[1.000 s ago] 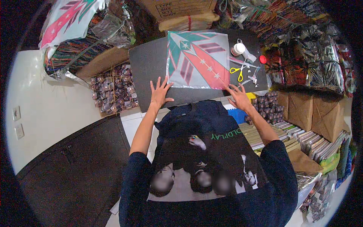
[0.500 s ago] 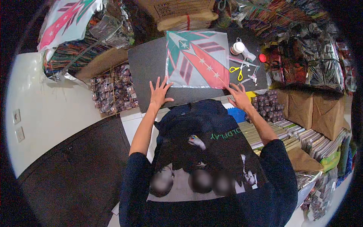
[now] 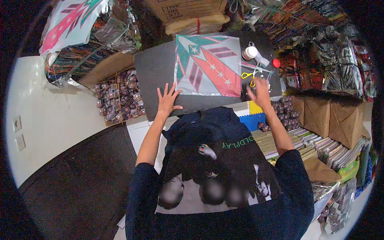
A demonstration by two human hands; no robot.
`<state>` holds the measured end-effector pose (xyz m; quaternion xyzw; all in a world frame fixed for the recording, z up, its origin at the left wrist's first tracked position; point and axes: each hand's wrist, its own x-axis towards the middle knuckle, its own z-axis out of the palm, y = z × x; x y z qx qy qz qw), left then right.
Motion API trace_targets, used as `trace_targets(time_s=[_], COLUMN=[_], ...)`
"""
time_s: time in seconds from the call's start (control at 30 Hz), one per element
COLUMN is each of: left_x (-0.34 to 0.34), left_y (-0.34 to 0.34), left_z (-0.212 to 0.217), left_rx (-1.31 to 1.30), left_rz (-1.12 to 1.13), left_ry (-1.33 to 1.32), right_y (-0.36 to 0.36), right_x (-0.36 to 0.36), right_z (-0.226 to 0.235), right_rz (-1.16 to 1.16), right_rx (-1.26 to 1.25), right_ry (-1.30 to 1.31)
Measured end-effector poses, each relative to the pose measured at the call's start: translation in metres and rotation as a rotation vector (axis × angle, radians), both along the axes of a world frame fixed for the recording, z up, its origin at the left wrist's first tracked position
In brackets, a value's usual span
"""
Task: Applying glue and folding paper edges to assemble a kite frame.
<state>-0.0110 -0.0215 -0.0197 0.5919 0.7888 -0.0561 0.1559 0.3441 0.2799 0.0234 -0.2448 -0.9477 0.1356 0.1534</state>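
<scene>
A cramped workroom, stacked high with bundles of coloured kites in shiny plastic, and in the middle one dark grey surface (image 3: 156,72). On it lies one kite (image 3: 208,64), a square sheet printed in teal, red and purple bands with small white stars, flat and face up. The left hand (image 3: 167,102) is spread wide, all five fingers splayed, palm pressed on the bare surface just left of the kite's lower left corner; it grips nothing. The right hand (image 3: 259,90) is off the kite's lower right corner, raised a little and blurred, so whether it is closed on anything cannot be told. Just beyond the right hand's fingertips sits one pair of yellow-handled scissors (image 3: 250,77). Further out from that hand stands one white bottle (image 3: 251,53), and to its right one small red cap (image 3: 276,63). Left of the left hand, off the surface, a brown carton (image 3: 118,100) holds many small dark spools, too many and too small to count. Beyond the kite, at the surface's far edge, one cardboard box (image 3: 188,8) rests on a flat tan bundle. Right of the right forearm stand brown paper bags (image 3: 320,116), at least three, with stacked flat packets below them. A second kite (image 3: 74,20) in pink and teal tops the heap far left.
</scene>
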Motion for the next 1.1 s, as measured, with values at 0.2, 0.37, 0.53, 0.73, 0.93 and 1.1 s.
trace_targets(time_s=[0.2,0.37,0.53,0.73,0.93,1.1], left_x=[0.001,0.01,0.016,0.02,0.029,0.028], left_y=[0.0,0.011,0.006,0.011,0.02,0.018], left_z=[-0.002,0.016,0.014,0.019,0.027,0.027], left_rx=[-0.019,-0.036,-0.015,-0.005,-0.084,-0.118], left_rz=[-0.02,-0.01,0.041,0.078,0.122,0.121], left_ry=[0.054,0.123,0.156,0.158,0.199,0.221], right_y=[0.087,0.107,0.115,0.114,0.087,0.002], right_x=[-0.064,-0.072,-0.072,-0.079,-0.081,-0.058], right_z=[0.018,-0.006,-0.017,-0.011,0.015,0.025], right_rz=[-0.266,-0.271,-0.236,-0.271,-0.302,-0.065], right_rx=[0.105,0.033,0.019,-0.01,0.035,-0.12], right_ry=[0.18,-0.069,-0.112,-0.176,0.269,0.226])
